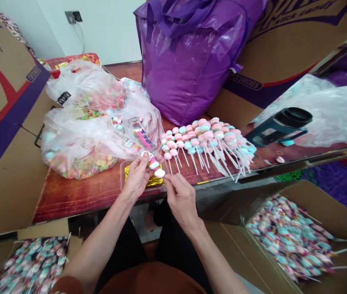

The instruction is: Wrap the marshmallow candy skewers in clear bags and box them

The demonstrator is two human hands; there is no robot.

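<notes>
A reddish-brown wood-grain table (78,196) spans the scene. A tall brown cardboard box with purple and red print (5,94) stands at left. At the rear, a shiny purple plastic bag with handles (185,77) partly blocks a second printed cardboard box (302,45). Lower right, an open brown cardboard box (231,249) holds heaped pastel candies on sticks (290,241); a similar open carton (46,230) sits lower left. Translucent white plastic bags (78,126) hold multicoloured sweets. Pink and blue marshmallow sticks (207,139) lie piled beside a dark teal bottle (279,124). A shallow clear plastic tub (122,175) holds gold strips, partly hidden by the left hand (138,173). That hand pinches a white-and-pink candy piece (154,164) above the tub; the right hand's (181,198) fingertips close on its near end.
</notes>
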